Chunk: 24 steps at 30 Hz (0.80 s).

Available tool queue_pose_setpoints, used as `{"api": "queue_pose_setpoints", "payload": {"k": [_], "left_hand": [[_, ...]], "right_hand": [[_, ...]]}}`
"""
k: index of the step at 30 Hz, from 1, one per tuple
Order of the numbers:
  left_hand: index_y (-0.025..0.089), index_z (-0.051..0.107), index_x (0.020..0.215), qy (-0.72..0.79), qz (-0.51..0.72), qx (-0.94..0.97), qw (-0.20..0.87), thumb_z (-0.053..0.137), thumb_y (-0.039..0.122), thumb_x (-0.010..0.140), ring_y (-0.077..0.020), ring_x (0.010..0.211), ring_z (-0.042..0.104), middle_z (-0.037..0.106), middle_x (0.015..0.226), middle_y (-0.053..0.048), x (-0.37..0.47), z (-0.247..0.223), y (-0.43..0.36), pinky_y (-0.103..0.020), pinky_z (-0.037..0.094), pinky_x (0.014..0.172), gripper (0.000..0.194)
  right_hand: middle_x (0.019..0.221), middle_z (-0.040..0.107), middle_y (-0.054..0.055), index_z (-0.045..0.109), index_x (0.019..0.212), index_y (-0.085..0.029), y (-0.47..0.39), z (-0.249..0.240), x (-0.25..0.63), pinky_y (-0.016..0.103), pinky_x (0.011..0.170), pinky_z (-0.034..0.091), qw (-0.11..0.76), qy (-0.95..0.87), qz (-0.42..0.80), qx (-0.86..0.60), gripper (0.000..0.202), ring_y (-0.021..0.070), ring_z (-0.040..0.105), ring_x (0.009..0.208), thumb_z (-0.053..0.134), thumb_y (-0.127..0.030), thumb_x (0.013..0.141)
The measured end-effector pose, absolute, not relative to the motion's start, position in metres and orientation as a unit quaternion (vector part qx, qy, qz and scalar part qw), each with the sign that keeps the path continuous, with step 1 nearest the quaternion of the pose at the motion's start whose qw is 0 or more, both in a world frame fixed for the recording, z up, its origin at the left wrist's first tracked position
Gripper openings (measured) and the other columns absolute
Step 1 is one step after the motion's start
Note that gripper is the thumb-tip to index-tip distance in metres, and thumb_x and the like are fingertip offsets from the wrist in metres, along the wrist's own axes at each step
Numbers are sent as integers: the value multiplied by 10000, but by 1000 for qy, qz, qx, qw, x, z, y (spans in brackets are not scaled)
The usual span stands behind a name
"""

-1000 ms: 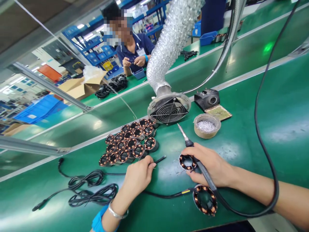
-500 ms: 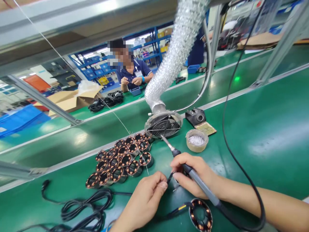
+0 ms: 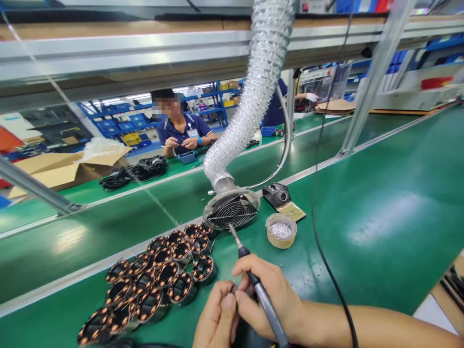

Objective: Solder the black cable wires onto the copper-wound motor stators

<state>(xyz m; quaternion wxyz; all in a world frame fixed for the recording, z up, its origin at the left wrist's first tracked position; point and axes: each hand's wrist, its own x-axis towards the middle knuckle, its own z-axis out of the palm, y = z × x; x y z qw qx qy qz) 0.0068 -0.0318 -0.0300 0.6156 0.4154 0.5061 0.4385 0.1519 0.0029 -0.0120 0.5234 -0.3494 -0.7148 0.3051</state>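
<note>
My right hand [image 3: 270, 297] is wrapped round a soldering iron [image 3: 264, 299], whose metal tip points away from me, just in front of the round fume extractor grille [image 3: 234, 211]. My left hand [image 3: 217, 314] is closed, thumb and fingers pinching a thin dark cable [image 3: 232, 289]. Thumb and fingertips of my right hand meet it at the same spot, so both hands nearly touch, and most of the cable is hidden. To the left, several ring-shaped copper-wound stators [image 3: 168, 274] stand grouped on the green bench.
A tub of silvery bits [image 3: 281, 231] and a black soldering iron stand [image 3: 277, 194] with a yellowish pad lie beyond my right hand. A silver duct [image 3: 235, 130] hangs down. The iron's cord [image 3: 319, 237] crosses at right. Across the bench a co-worker [image 3: 184, 133] handles something small.
The view has tilted and shifted, so the bench things sit lower and further left. My hands have drawn together at the cable. The separate stator and coiled cable near me have left view.
</note>
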Motion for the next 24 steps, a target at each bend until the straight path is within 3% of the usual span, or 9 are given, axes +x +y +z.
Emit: {"api": "queue_pose_setpoints", "payload": {"k": [4, 7, 15, 24], "left_hand": [[205, 481, 830, 505, 454, 364, 638, 636, 706, 764, -53, 460, 140, 240, 529, 119, 11, -20, -31, -161, 179, 439, 529], [208, 427, 777, 488, 456, 348, 658, 620, 723, 762, -57, 458, 126, 221, 524, 126, 12, -15, -28, -163, 176, 435, 551], [211, 391, 723, 502, 441, 381, 639, 557, 736, 795, -76, 493, 196, 288, 579, 96, 9, -19, -25, -202, 205, 456, 555], [203, 466, 787, 546, 337, 559, 525, 392, 517, 981, -142, 662, 390, 452, 704, 27, -1, -15, -27, -261, 321, 605, 377]], "right_hand": [[699, 627, -72, 511, 1107, -272, -7, -17, 152, 157, 464, 439, 485, -709, 328, -392, 343, 71, 545, 476, 566, -136, 796], [692, 649, -81, 488, 1137, -282, -10, -18, 152, 156, 468, 455, 472, -717, 328, -394, 359, 73, 554, 466, 576, -143, 819], [708, 680, -105, 489, 1131, -301, -9, -18, 155, 162, 480, 449, 428, -746, 353, -368, 387, 69, 537, 461, 610, -115, 814], [891, 643, 2, 530, 1102, -238, 6, -7, 176, 250, 643, 513, 467, -781, 267, -318, 338, 134, 577, 700, 595, -125, 791]]}}
